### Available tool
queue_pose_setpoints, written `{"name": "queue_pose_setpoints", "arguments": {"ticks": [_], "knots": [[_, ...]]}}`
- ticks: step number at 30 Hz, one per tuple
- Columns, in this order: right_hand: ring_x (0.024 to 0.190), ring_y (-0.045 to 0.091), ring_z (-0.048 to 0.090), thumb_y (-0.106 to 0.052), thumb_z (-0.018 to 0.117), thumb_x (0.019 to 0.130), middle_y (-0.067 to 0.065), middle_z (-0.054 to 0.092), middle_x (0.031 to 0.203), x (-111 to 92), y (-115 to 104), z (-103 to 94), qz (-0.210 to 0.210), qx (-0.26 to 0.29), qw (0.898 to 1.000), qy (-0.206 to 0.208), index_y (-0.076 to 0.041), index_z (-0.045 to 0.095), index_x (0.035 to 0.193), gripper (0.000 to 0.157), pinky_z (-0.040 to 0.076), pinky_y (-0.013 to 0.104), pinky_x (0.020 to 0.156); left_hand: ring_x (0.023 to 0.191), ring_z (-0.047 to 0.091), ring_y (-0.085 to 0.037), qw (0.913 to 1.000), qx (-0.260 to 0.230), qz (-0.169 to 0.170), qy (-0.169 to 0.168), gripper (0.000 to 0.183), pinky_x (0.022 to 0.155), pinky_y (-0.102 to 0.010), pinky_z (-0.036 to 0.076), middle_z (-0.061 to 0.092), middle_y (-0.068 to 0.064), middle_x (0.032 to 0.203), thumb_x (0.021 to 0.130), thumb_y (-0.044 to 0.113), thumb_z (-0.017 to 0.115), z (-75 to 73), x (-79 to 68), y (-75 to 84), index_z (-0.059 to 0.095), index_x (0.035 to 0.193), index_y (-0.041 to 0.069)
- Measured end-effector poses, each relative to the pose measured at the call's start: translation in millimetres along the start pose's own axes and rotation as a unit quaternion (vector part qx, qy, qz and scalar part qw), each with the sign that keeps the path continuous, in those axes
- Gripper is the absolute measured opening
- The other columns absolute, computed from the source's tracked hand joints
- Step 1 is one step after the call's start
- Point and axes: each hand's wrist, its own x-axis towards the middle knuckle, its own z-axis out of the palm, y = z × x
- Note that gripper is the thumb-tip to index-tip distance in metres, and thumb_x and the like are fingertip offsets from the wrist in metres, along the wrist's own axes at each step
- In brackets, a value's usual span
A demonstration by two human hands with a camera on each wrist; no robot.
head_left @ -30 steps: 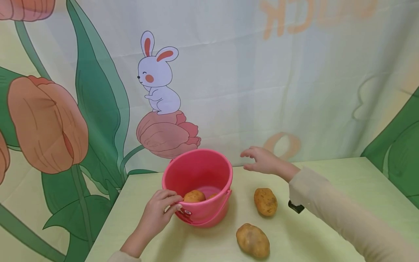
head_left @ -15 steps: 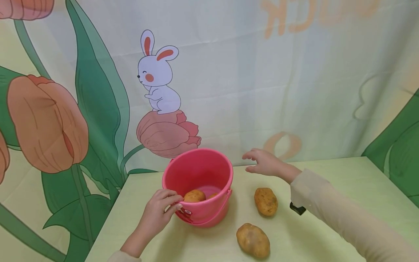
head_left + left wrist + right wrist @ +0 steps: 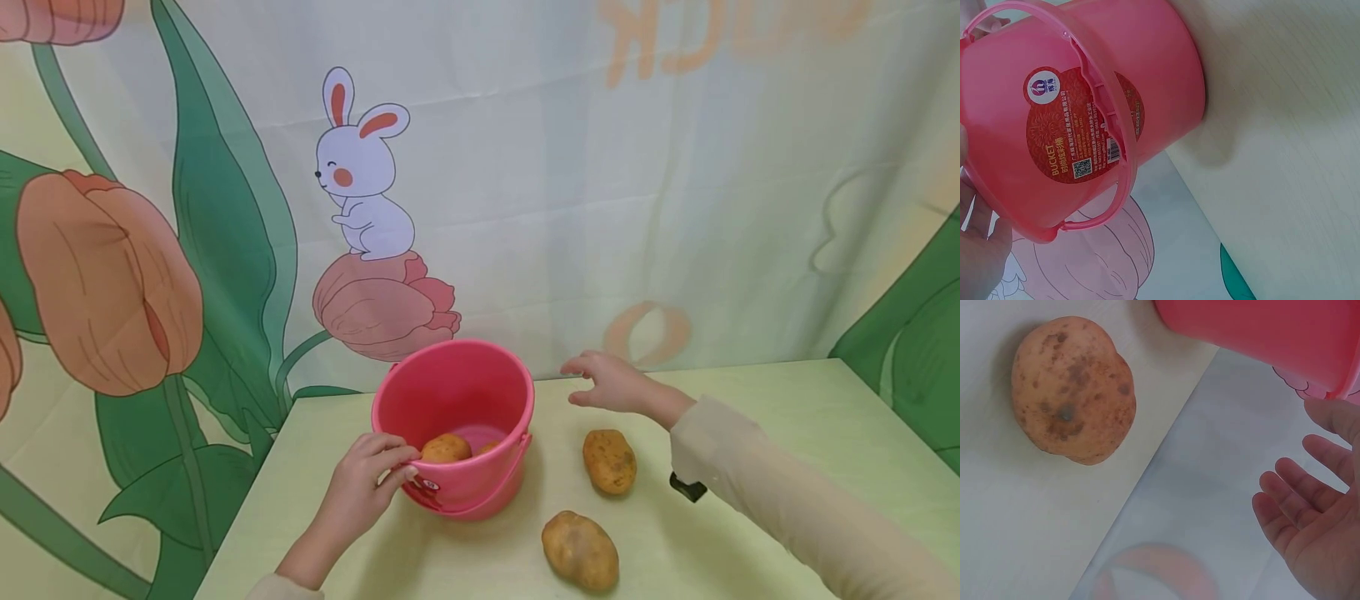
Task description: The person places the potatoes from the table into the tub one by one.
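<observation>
A pink bucket (image 3: 480,487) stands on the table, tilted slightly toward the viewer. My left hand (image 3: 365,473) pinches its near left rim, thumb outside. Inside lies a potato (image 3: 446,449), and part of another potato (image 3: 489,447) shows behind the near wall. My right hand (image 3: 611,382) hovers to the right of the bucket, fingers apart and holding nothing. Below that hand a spotted potato (image 3: 609,462) rests on the table; the right wrist view shows this potato (image 3: 1074,390) up close. Nearer the viewer lies a paler potato (image 3: 581,551).
The light table (image 3: 795,442) ends at a printed cloth backdrop (image 3: 525,208) with a rabbit and tulips. The bucket's handle (image 3: 1125,137) hangs down its near side. A black strap (image 3: 687,487) sits under the right sleeve.
My right hand has drifted slightly right and down, away from the bucket. The left hand, the bucket and the potatoes stay where they were.
</observation>
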Motion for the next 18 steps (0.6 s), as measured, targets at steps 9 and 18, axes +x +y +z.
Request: {"name": "queue_pose_setpoints", "arguments": {"ticks": [9, 18], "knots": [[0.097, 0.027, 0.053, -0.019, 0.062, 0.08, 0.011, 0.057, 0.107, -2.6, 7.2, 7.3, 0.015, 0.005, 1.0, -0.017, -0.004, 0.056, 0.113, 0.037, 0.047, 0.04, 0.08, 0.09, 0.05, -0.009, 1.0, 0.003, 0.001, 0.001, 0.021, 0.069, -0.023, 0.052, 0.06, 0.008, 0.089, 0.069, 0.016, 0.074, 0.3, 0.0, -0.6, 0.07, 0.089, 0.018], [0.098, 0.027, 0.054, -0.02, 0.063, 0.079, 0.011, 0.059, 0.107, -3.1, 13.9, 12.5, 0.017, -0.001, 0.999, -0.032, -0.003, 0.056, 0.112, 0.038, 0.047, 0.041, 0.082, 0.09, 0.05, -0.009, 1.0, 0.001, 0.004, 0.0, 0.02, 0.07, -0.024, 0.052, 0.06, 0.007, 0.089, 0.07, 0.017, 0.073, 0.8, 0.3, -2.0, 0.07, 0.089, 0.016]]}}
